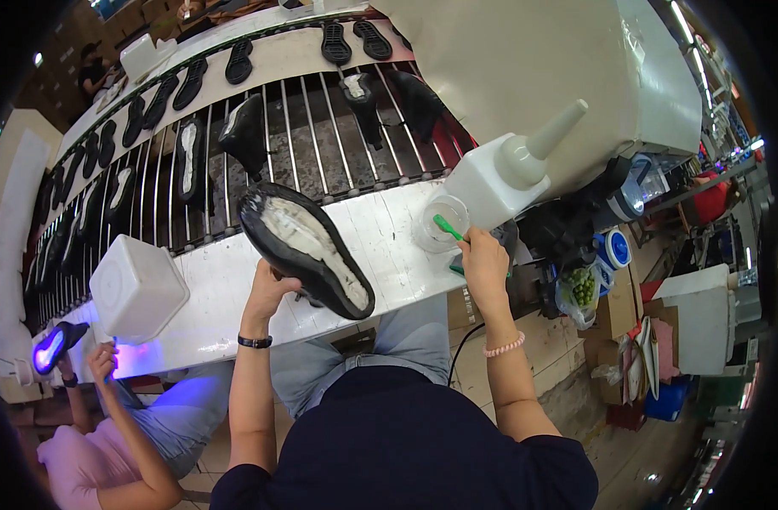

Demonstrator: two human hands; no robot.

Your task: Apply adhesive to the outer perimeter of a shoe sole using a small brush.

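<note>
In my left hand (268, 293), closed around its edge, is a black shoe upper (329, 280), bottom side up, with a pale whitish strip along the middle of its sole face. My right hand (486, 259) pinches a green-handled brush (448, 228), whose lower end is inside a small clear cup (426, 231). The brush tip itself is hard to make out. Right behind the cup stands a white squeeze bottle (498, 178) with a long tapered nozzle. The shoe upper is held above the white bench edge (397, 280), left of the cup.
Beyond the bench runs a roller rack (300, 127) carrying several black shoe uppers; black soles (238, 61) line the belt behind. A white square container (138, 285) stands at left. A co-worker (108, 459) sits further left, holding a shoe under bluish light. A bag of green fruit (582, 289) hangs at right.
</note>
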